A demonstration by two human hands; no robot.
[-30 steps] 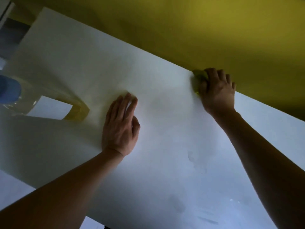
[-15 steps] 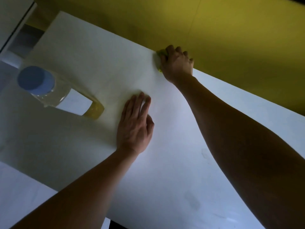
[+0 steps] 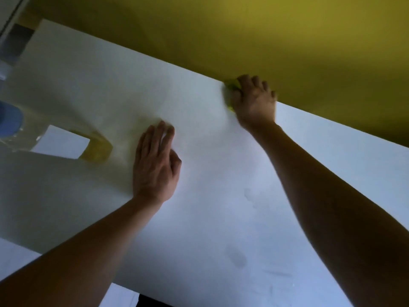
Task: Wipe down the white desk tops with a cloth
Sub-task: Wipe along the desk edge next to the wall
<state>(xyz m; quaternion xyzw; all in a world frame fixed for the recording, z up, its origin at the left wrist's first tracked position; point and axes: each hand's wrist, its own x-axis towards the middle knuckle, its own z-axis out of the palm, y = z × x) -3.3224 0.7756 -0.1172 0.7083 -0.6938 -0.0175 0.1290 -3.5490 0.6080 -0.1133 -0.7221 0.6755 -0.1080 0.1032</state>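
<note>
White tabletop [image 3: 221, 218] against yellow wall [image 3: 287, 41], right hand [image 3: 254, 103] fingers curled over green cloth [image 3: 231, 86] at back edge, left hand [image 3: 155, 165] flat, fingers straight, clear bottle [image 3: 55, 138] left.

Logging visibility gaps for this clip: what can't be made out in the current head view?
- Cloth: mostly covered by the right hand; only a yellow-green edge shows.
- Bottle: cut off by the left frame edge, motion-blurred; label unreadable.
- Left hand: palm contact with the desk top hidden beneath it.
- Desk's right end: out of frame.
</note>
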